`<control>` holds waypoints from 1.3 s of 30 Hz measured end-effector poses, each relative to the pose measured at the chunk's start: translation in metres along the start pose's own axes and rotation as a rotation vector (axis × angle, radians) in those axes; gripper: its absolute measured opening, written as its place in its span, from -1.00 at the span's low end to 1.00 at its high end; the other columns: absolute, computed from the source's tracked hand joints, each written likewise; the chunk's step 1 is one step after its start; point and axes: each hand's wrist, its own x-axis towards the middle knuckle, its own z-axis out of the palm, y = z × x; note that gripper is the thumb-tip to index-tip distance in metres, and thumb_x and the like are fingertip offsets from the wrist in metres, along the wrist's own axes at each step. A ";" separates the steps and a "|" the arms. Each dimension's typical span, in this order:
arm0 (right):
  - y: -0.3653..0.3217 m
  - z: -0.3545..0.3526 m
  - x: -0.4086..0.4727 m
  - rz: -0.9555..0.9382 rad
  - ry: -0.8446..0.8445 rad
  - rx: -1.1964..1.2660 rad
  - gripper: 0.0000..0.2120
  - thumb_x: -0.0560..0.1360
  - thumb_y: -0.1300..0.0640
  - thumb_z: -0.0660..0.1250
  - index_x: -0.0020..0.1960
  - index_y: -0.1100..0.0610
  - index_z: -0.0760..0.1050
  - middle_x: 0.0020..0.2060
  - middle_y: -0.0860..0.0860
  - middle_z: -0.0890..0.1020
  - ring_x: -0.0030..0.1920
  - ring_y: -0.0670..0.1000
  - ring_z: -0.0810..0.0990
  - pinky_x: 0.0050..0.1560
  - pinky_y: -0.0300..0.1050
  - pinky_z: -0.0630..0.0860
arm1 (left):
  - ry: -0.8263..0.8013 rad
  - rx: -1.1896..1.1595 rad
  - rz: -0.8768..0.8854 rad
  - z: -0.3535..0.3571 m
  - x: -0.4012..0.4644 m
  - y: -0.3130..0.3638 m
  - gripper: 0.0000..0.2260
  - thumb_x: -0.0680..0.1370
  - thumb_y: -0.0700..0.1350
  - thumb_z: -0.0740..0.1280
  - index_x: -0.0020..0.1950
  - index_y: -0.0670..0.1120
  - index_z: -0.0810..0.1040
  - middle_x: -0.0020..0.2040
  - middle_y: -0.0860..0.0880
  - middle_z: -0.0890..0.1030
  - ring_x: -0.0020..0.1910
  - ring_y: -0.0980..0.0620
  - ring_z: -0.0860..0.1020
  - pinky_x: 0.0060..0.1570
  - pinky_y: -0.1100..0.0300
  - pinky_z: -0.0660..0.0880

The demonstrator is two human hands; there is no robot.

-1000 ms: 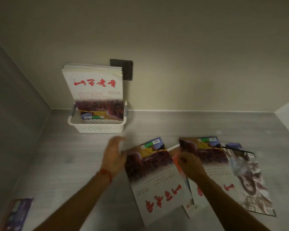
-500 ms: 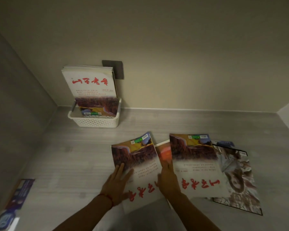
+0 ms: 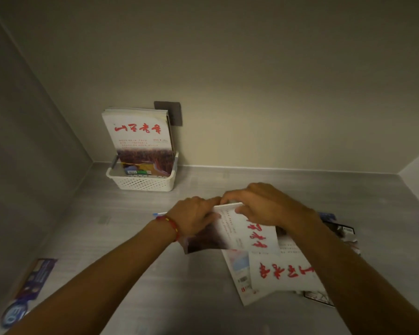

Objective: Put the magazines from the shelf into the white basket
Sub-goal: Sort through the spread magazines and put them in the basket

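A white perforated basket (image 3: pixel 143 183) stands at the back left of the shelf, with several magazines (image 3: pixel 138 136) upright in it, the front one white with red characters. My left hand (image 3: pixel 192 217) and my right hand (image 3: pixel 264 205) both grip the top edge of a white magazine with red characters (image 3: pixel 242 234), tilted up off the shelf. Below it lie more magazines: one with red characters (image 3: pixel 283 272), a pale one (image 3: pixel 238 267) under it, and a dark-covered one (image 3: pixel 344 232) at the right, partly hidden by my right forearm.
The grey shelf floor (image 3: pixel 136 238) is boxed in by a left side wall, a beige back wall and a right wall. A dark plate (image 3: pixel 174 112) is fixed to the back wall behind the basket. A blue leaflet (image 3: pixel 28 284) lies at the near left.
Both hands moved from the near end of the left magazine to its far edge and lifted it, tilting it up. The magazines on the shelf now lie nearer to me in view.
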 end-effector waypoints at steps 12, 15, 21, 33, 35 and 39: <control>0.014 0.049 0.001 0.742 0.460 1.293 -0.61 0.55 -0.24 0.20 0.15 0.02 0.54 0.07 0.01 0.68 -0.04 -0.02 0.65 -0.08 -0.14 0.57 | 0.341 -1.167 -0.443 0.000 -0.052 -0.032 -0.76 0.63 -0.14 0.28 0.28 -0.13 0.55 0.14 -0.11 0.69 0.13 -0.14 0.65 0.16 -0.08 0.60; -0.008 0.078 0.006 0.615 0.297 1.365 -0.76 0.57 -0.17 0.23 0.11 -0.12 0.58 0.08 -0.11 0.70 0.04 -0.03 0.69 0.04 0.01 0.61 | 0.352 -1.310 -0.471 0.002 -0.062 -0.046 -0.78 0.64 -0.15 0.27 0.27 -0.11 0.55 0.11 -0.15 0.70 0.08 -0.21 0.66 0.11 -0.17 0.62; -0.036 0.068 0.037 0.319 0.332 0.908 -0.77 0.61 0.04 0.25 0.19 -0.25 0.49 -0.03 -0.52 0.57 0.03 -0.41 0.56 -0.09 -0.49 0.50 | 0.409 -1.365 -0.487 -0.001 -0.082 -0.078 -0.71 0.61 0.06 0.28 0.33 0.13 0.50 0.21 0.07 0.67 0.16 -0.03 0.65 0.12 -0.06 0.63; -0.059 0.039 0.136 0.288 0.375 0.642 -0.81 0.55 0.16 0.36 0.13 0.17 0.62 0.04 0.02 0.71 -0.06 -0.03 0.70 -0.09 -0.05 0.67 | 0.516 -1.170 -0.496 -0.045 -0.097 -0.169 -0.75 0.64 0.03 0.22 0.19 -0.05 0.59 0.11 0.03 0.68 0.08 0.03 0.65 -0.10 0.21 0.64; -0.067 0.032 0.155 0.259 0.420 0.531 -0.83 0.55 0.12 0.36 0.02 0.21 0.65 -0.03 0.04 0.73 -0.17 -0.05 0.69 -0.23 -0.27 0.61 | 0.580 -1.025 -0.493 -0.054 -0.092 -0.190 -0.79 0.64 -0.02 0.26 0.13 -0.09 0.61 0.10 -0.03 0.67 0.05 0.03 0.64 -0.02 0.14 0.61; -0.086 0.008 0.202 0.215 0.536 0.390 -0.81 0.51 0.10 0.41 -0.07 0.23 0.66 -0.15 0.09 0.72 -0.29 -0.05 0.61 -0.34 -0.39 0.43 | 0.807 -0.855 -0.505 -0.084 -0.079 -0.237 -0.85 0.60 -0.11 0.33 -0.11 -0.11 0.64 -0.20 -0.04 0.64 -0.25 0.09 0.53 -0.18 0.15 0.49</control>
